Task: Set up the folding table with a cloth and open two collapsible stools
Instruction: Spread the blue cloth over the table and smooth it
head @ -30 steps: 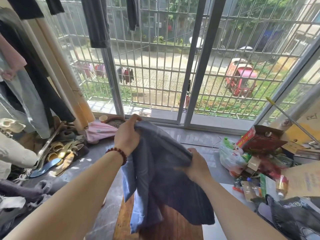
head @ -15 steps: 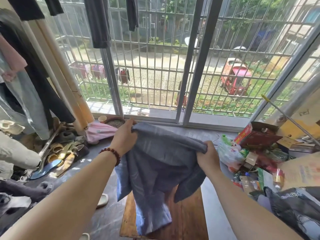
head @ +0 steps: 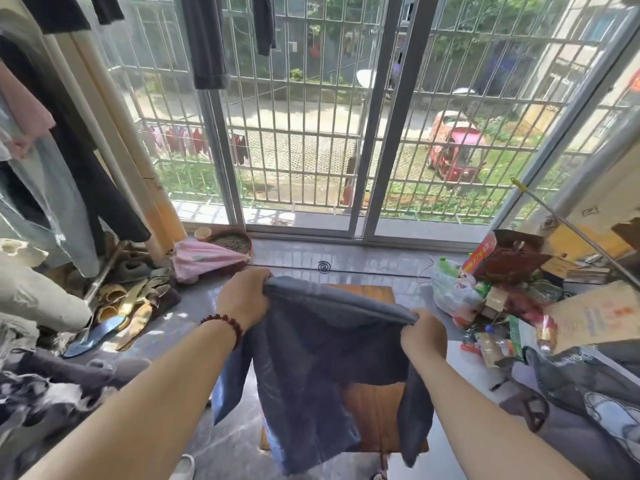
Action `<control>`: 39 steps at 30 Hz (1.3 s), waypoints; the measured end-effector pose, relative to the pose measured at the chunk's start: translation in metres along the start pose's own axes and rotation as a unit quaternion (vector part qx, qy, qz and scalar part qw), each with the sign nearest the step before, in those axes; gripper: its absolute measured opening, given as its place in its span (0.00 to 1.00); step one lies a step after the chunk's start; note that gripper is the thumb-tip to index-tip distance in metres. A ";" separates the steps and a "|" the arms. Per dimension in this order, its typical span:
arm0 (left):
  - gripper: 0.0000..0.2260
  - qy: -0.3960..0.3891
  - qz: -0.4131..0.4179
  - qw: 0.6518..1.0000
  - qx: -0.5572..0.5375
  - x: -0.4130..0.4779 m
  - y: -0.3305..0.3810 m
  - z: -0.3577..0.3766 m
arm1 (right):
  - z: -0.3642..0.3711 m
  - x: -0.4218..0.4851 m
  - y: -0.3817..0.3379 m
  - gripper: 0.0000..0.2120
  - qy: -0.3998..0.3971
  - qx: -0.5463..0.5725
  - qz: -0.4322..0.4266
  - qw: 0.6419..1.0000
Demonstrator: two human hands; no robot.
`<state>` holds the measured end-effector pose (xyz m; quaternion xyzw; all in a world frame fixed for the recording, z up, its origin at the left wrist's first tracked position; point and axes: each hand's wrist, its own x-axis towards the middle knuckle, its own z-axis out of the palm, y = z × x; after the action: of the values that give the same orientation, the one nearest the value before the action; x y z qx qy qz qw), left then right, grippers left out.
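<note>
Both hands hold the top edge of a grey-blue cloth (head: 322,358). The left hand (head: 244,297) has its fingers curled tight round one bunched corner, and the right hand (head: 424,336) is closed the same way round the other. The fabric stretches between the two fists and hangs down below them. Beneath the fingers stands the wooden folding table (head: 374,410), its top showing beyond the knuckles and under the right fist. A red bead bracelet (head: 225,323) sits on the left wrist. Sandals (head: 128,299) lie on the floor left of the left fingers, and a plastic bag (head: 450,292) sits right of the right fingers.
</note>
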<state>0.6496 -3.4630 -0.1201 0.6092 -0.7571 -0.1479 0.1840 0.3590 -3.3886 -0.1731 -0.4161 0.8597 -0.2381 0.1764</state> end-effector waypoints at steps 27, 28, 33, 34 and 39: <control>0.15 -0.104 -0.184 0.937 -0.277 0.041 -0.008 0.029 | 0.033 0.017 -0.036 0.19 -0.065 0.473 0.201 0.855; 0.15 -0.117 -0.183 0.938 -0.271 0.049 -0.008 0.030 | 0.033 0.026 -0.037 0.19 -0.069 0.476 0.205 0.852; 0.15 -0.147 -0.145 0.962 -0.181 0.095 0.002 0.046 | 0.025 0.073 -0.048 0.08 -0.133 0.427 0.248 0.860; 0.11 -0.136 -0.127 0.970 -0.157 0.104 0.008 0.048 | 0.026 0.085 -0.049 0.06 -0.144 0.418 0.256 0.860; 0.07 -0.048 -0.071 0.995 -0.050 0.153 0.034 0.055 | 0.026 0.141 -0.063 0.10 -0.175 0.379 0.282 0.864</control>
<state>0.5657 -3.6052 -0.1391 0.6432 -0.7118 -0.2274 0.1671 0.3288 -3.5423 -0.1745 -0.0922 0.7391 -0.4090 0.5272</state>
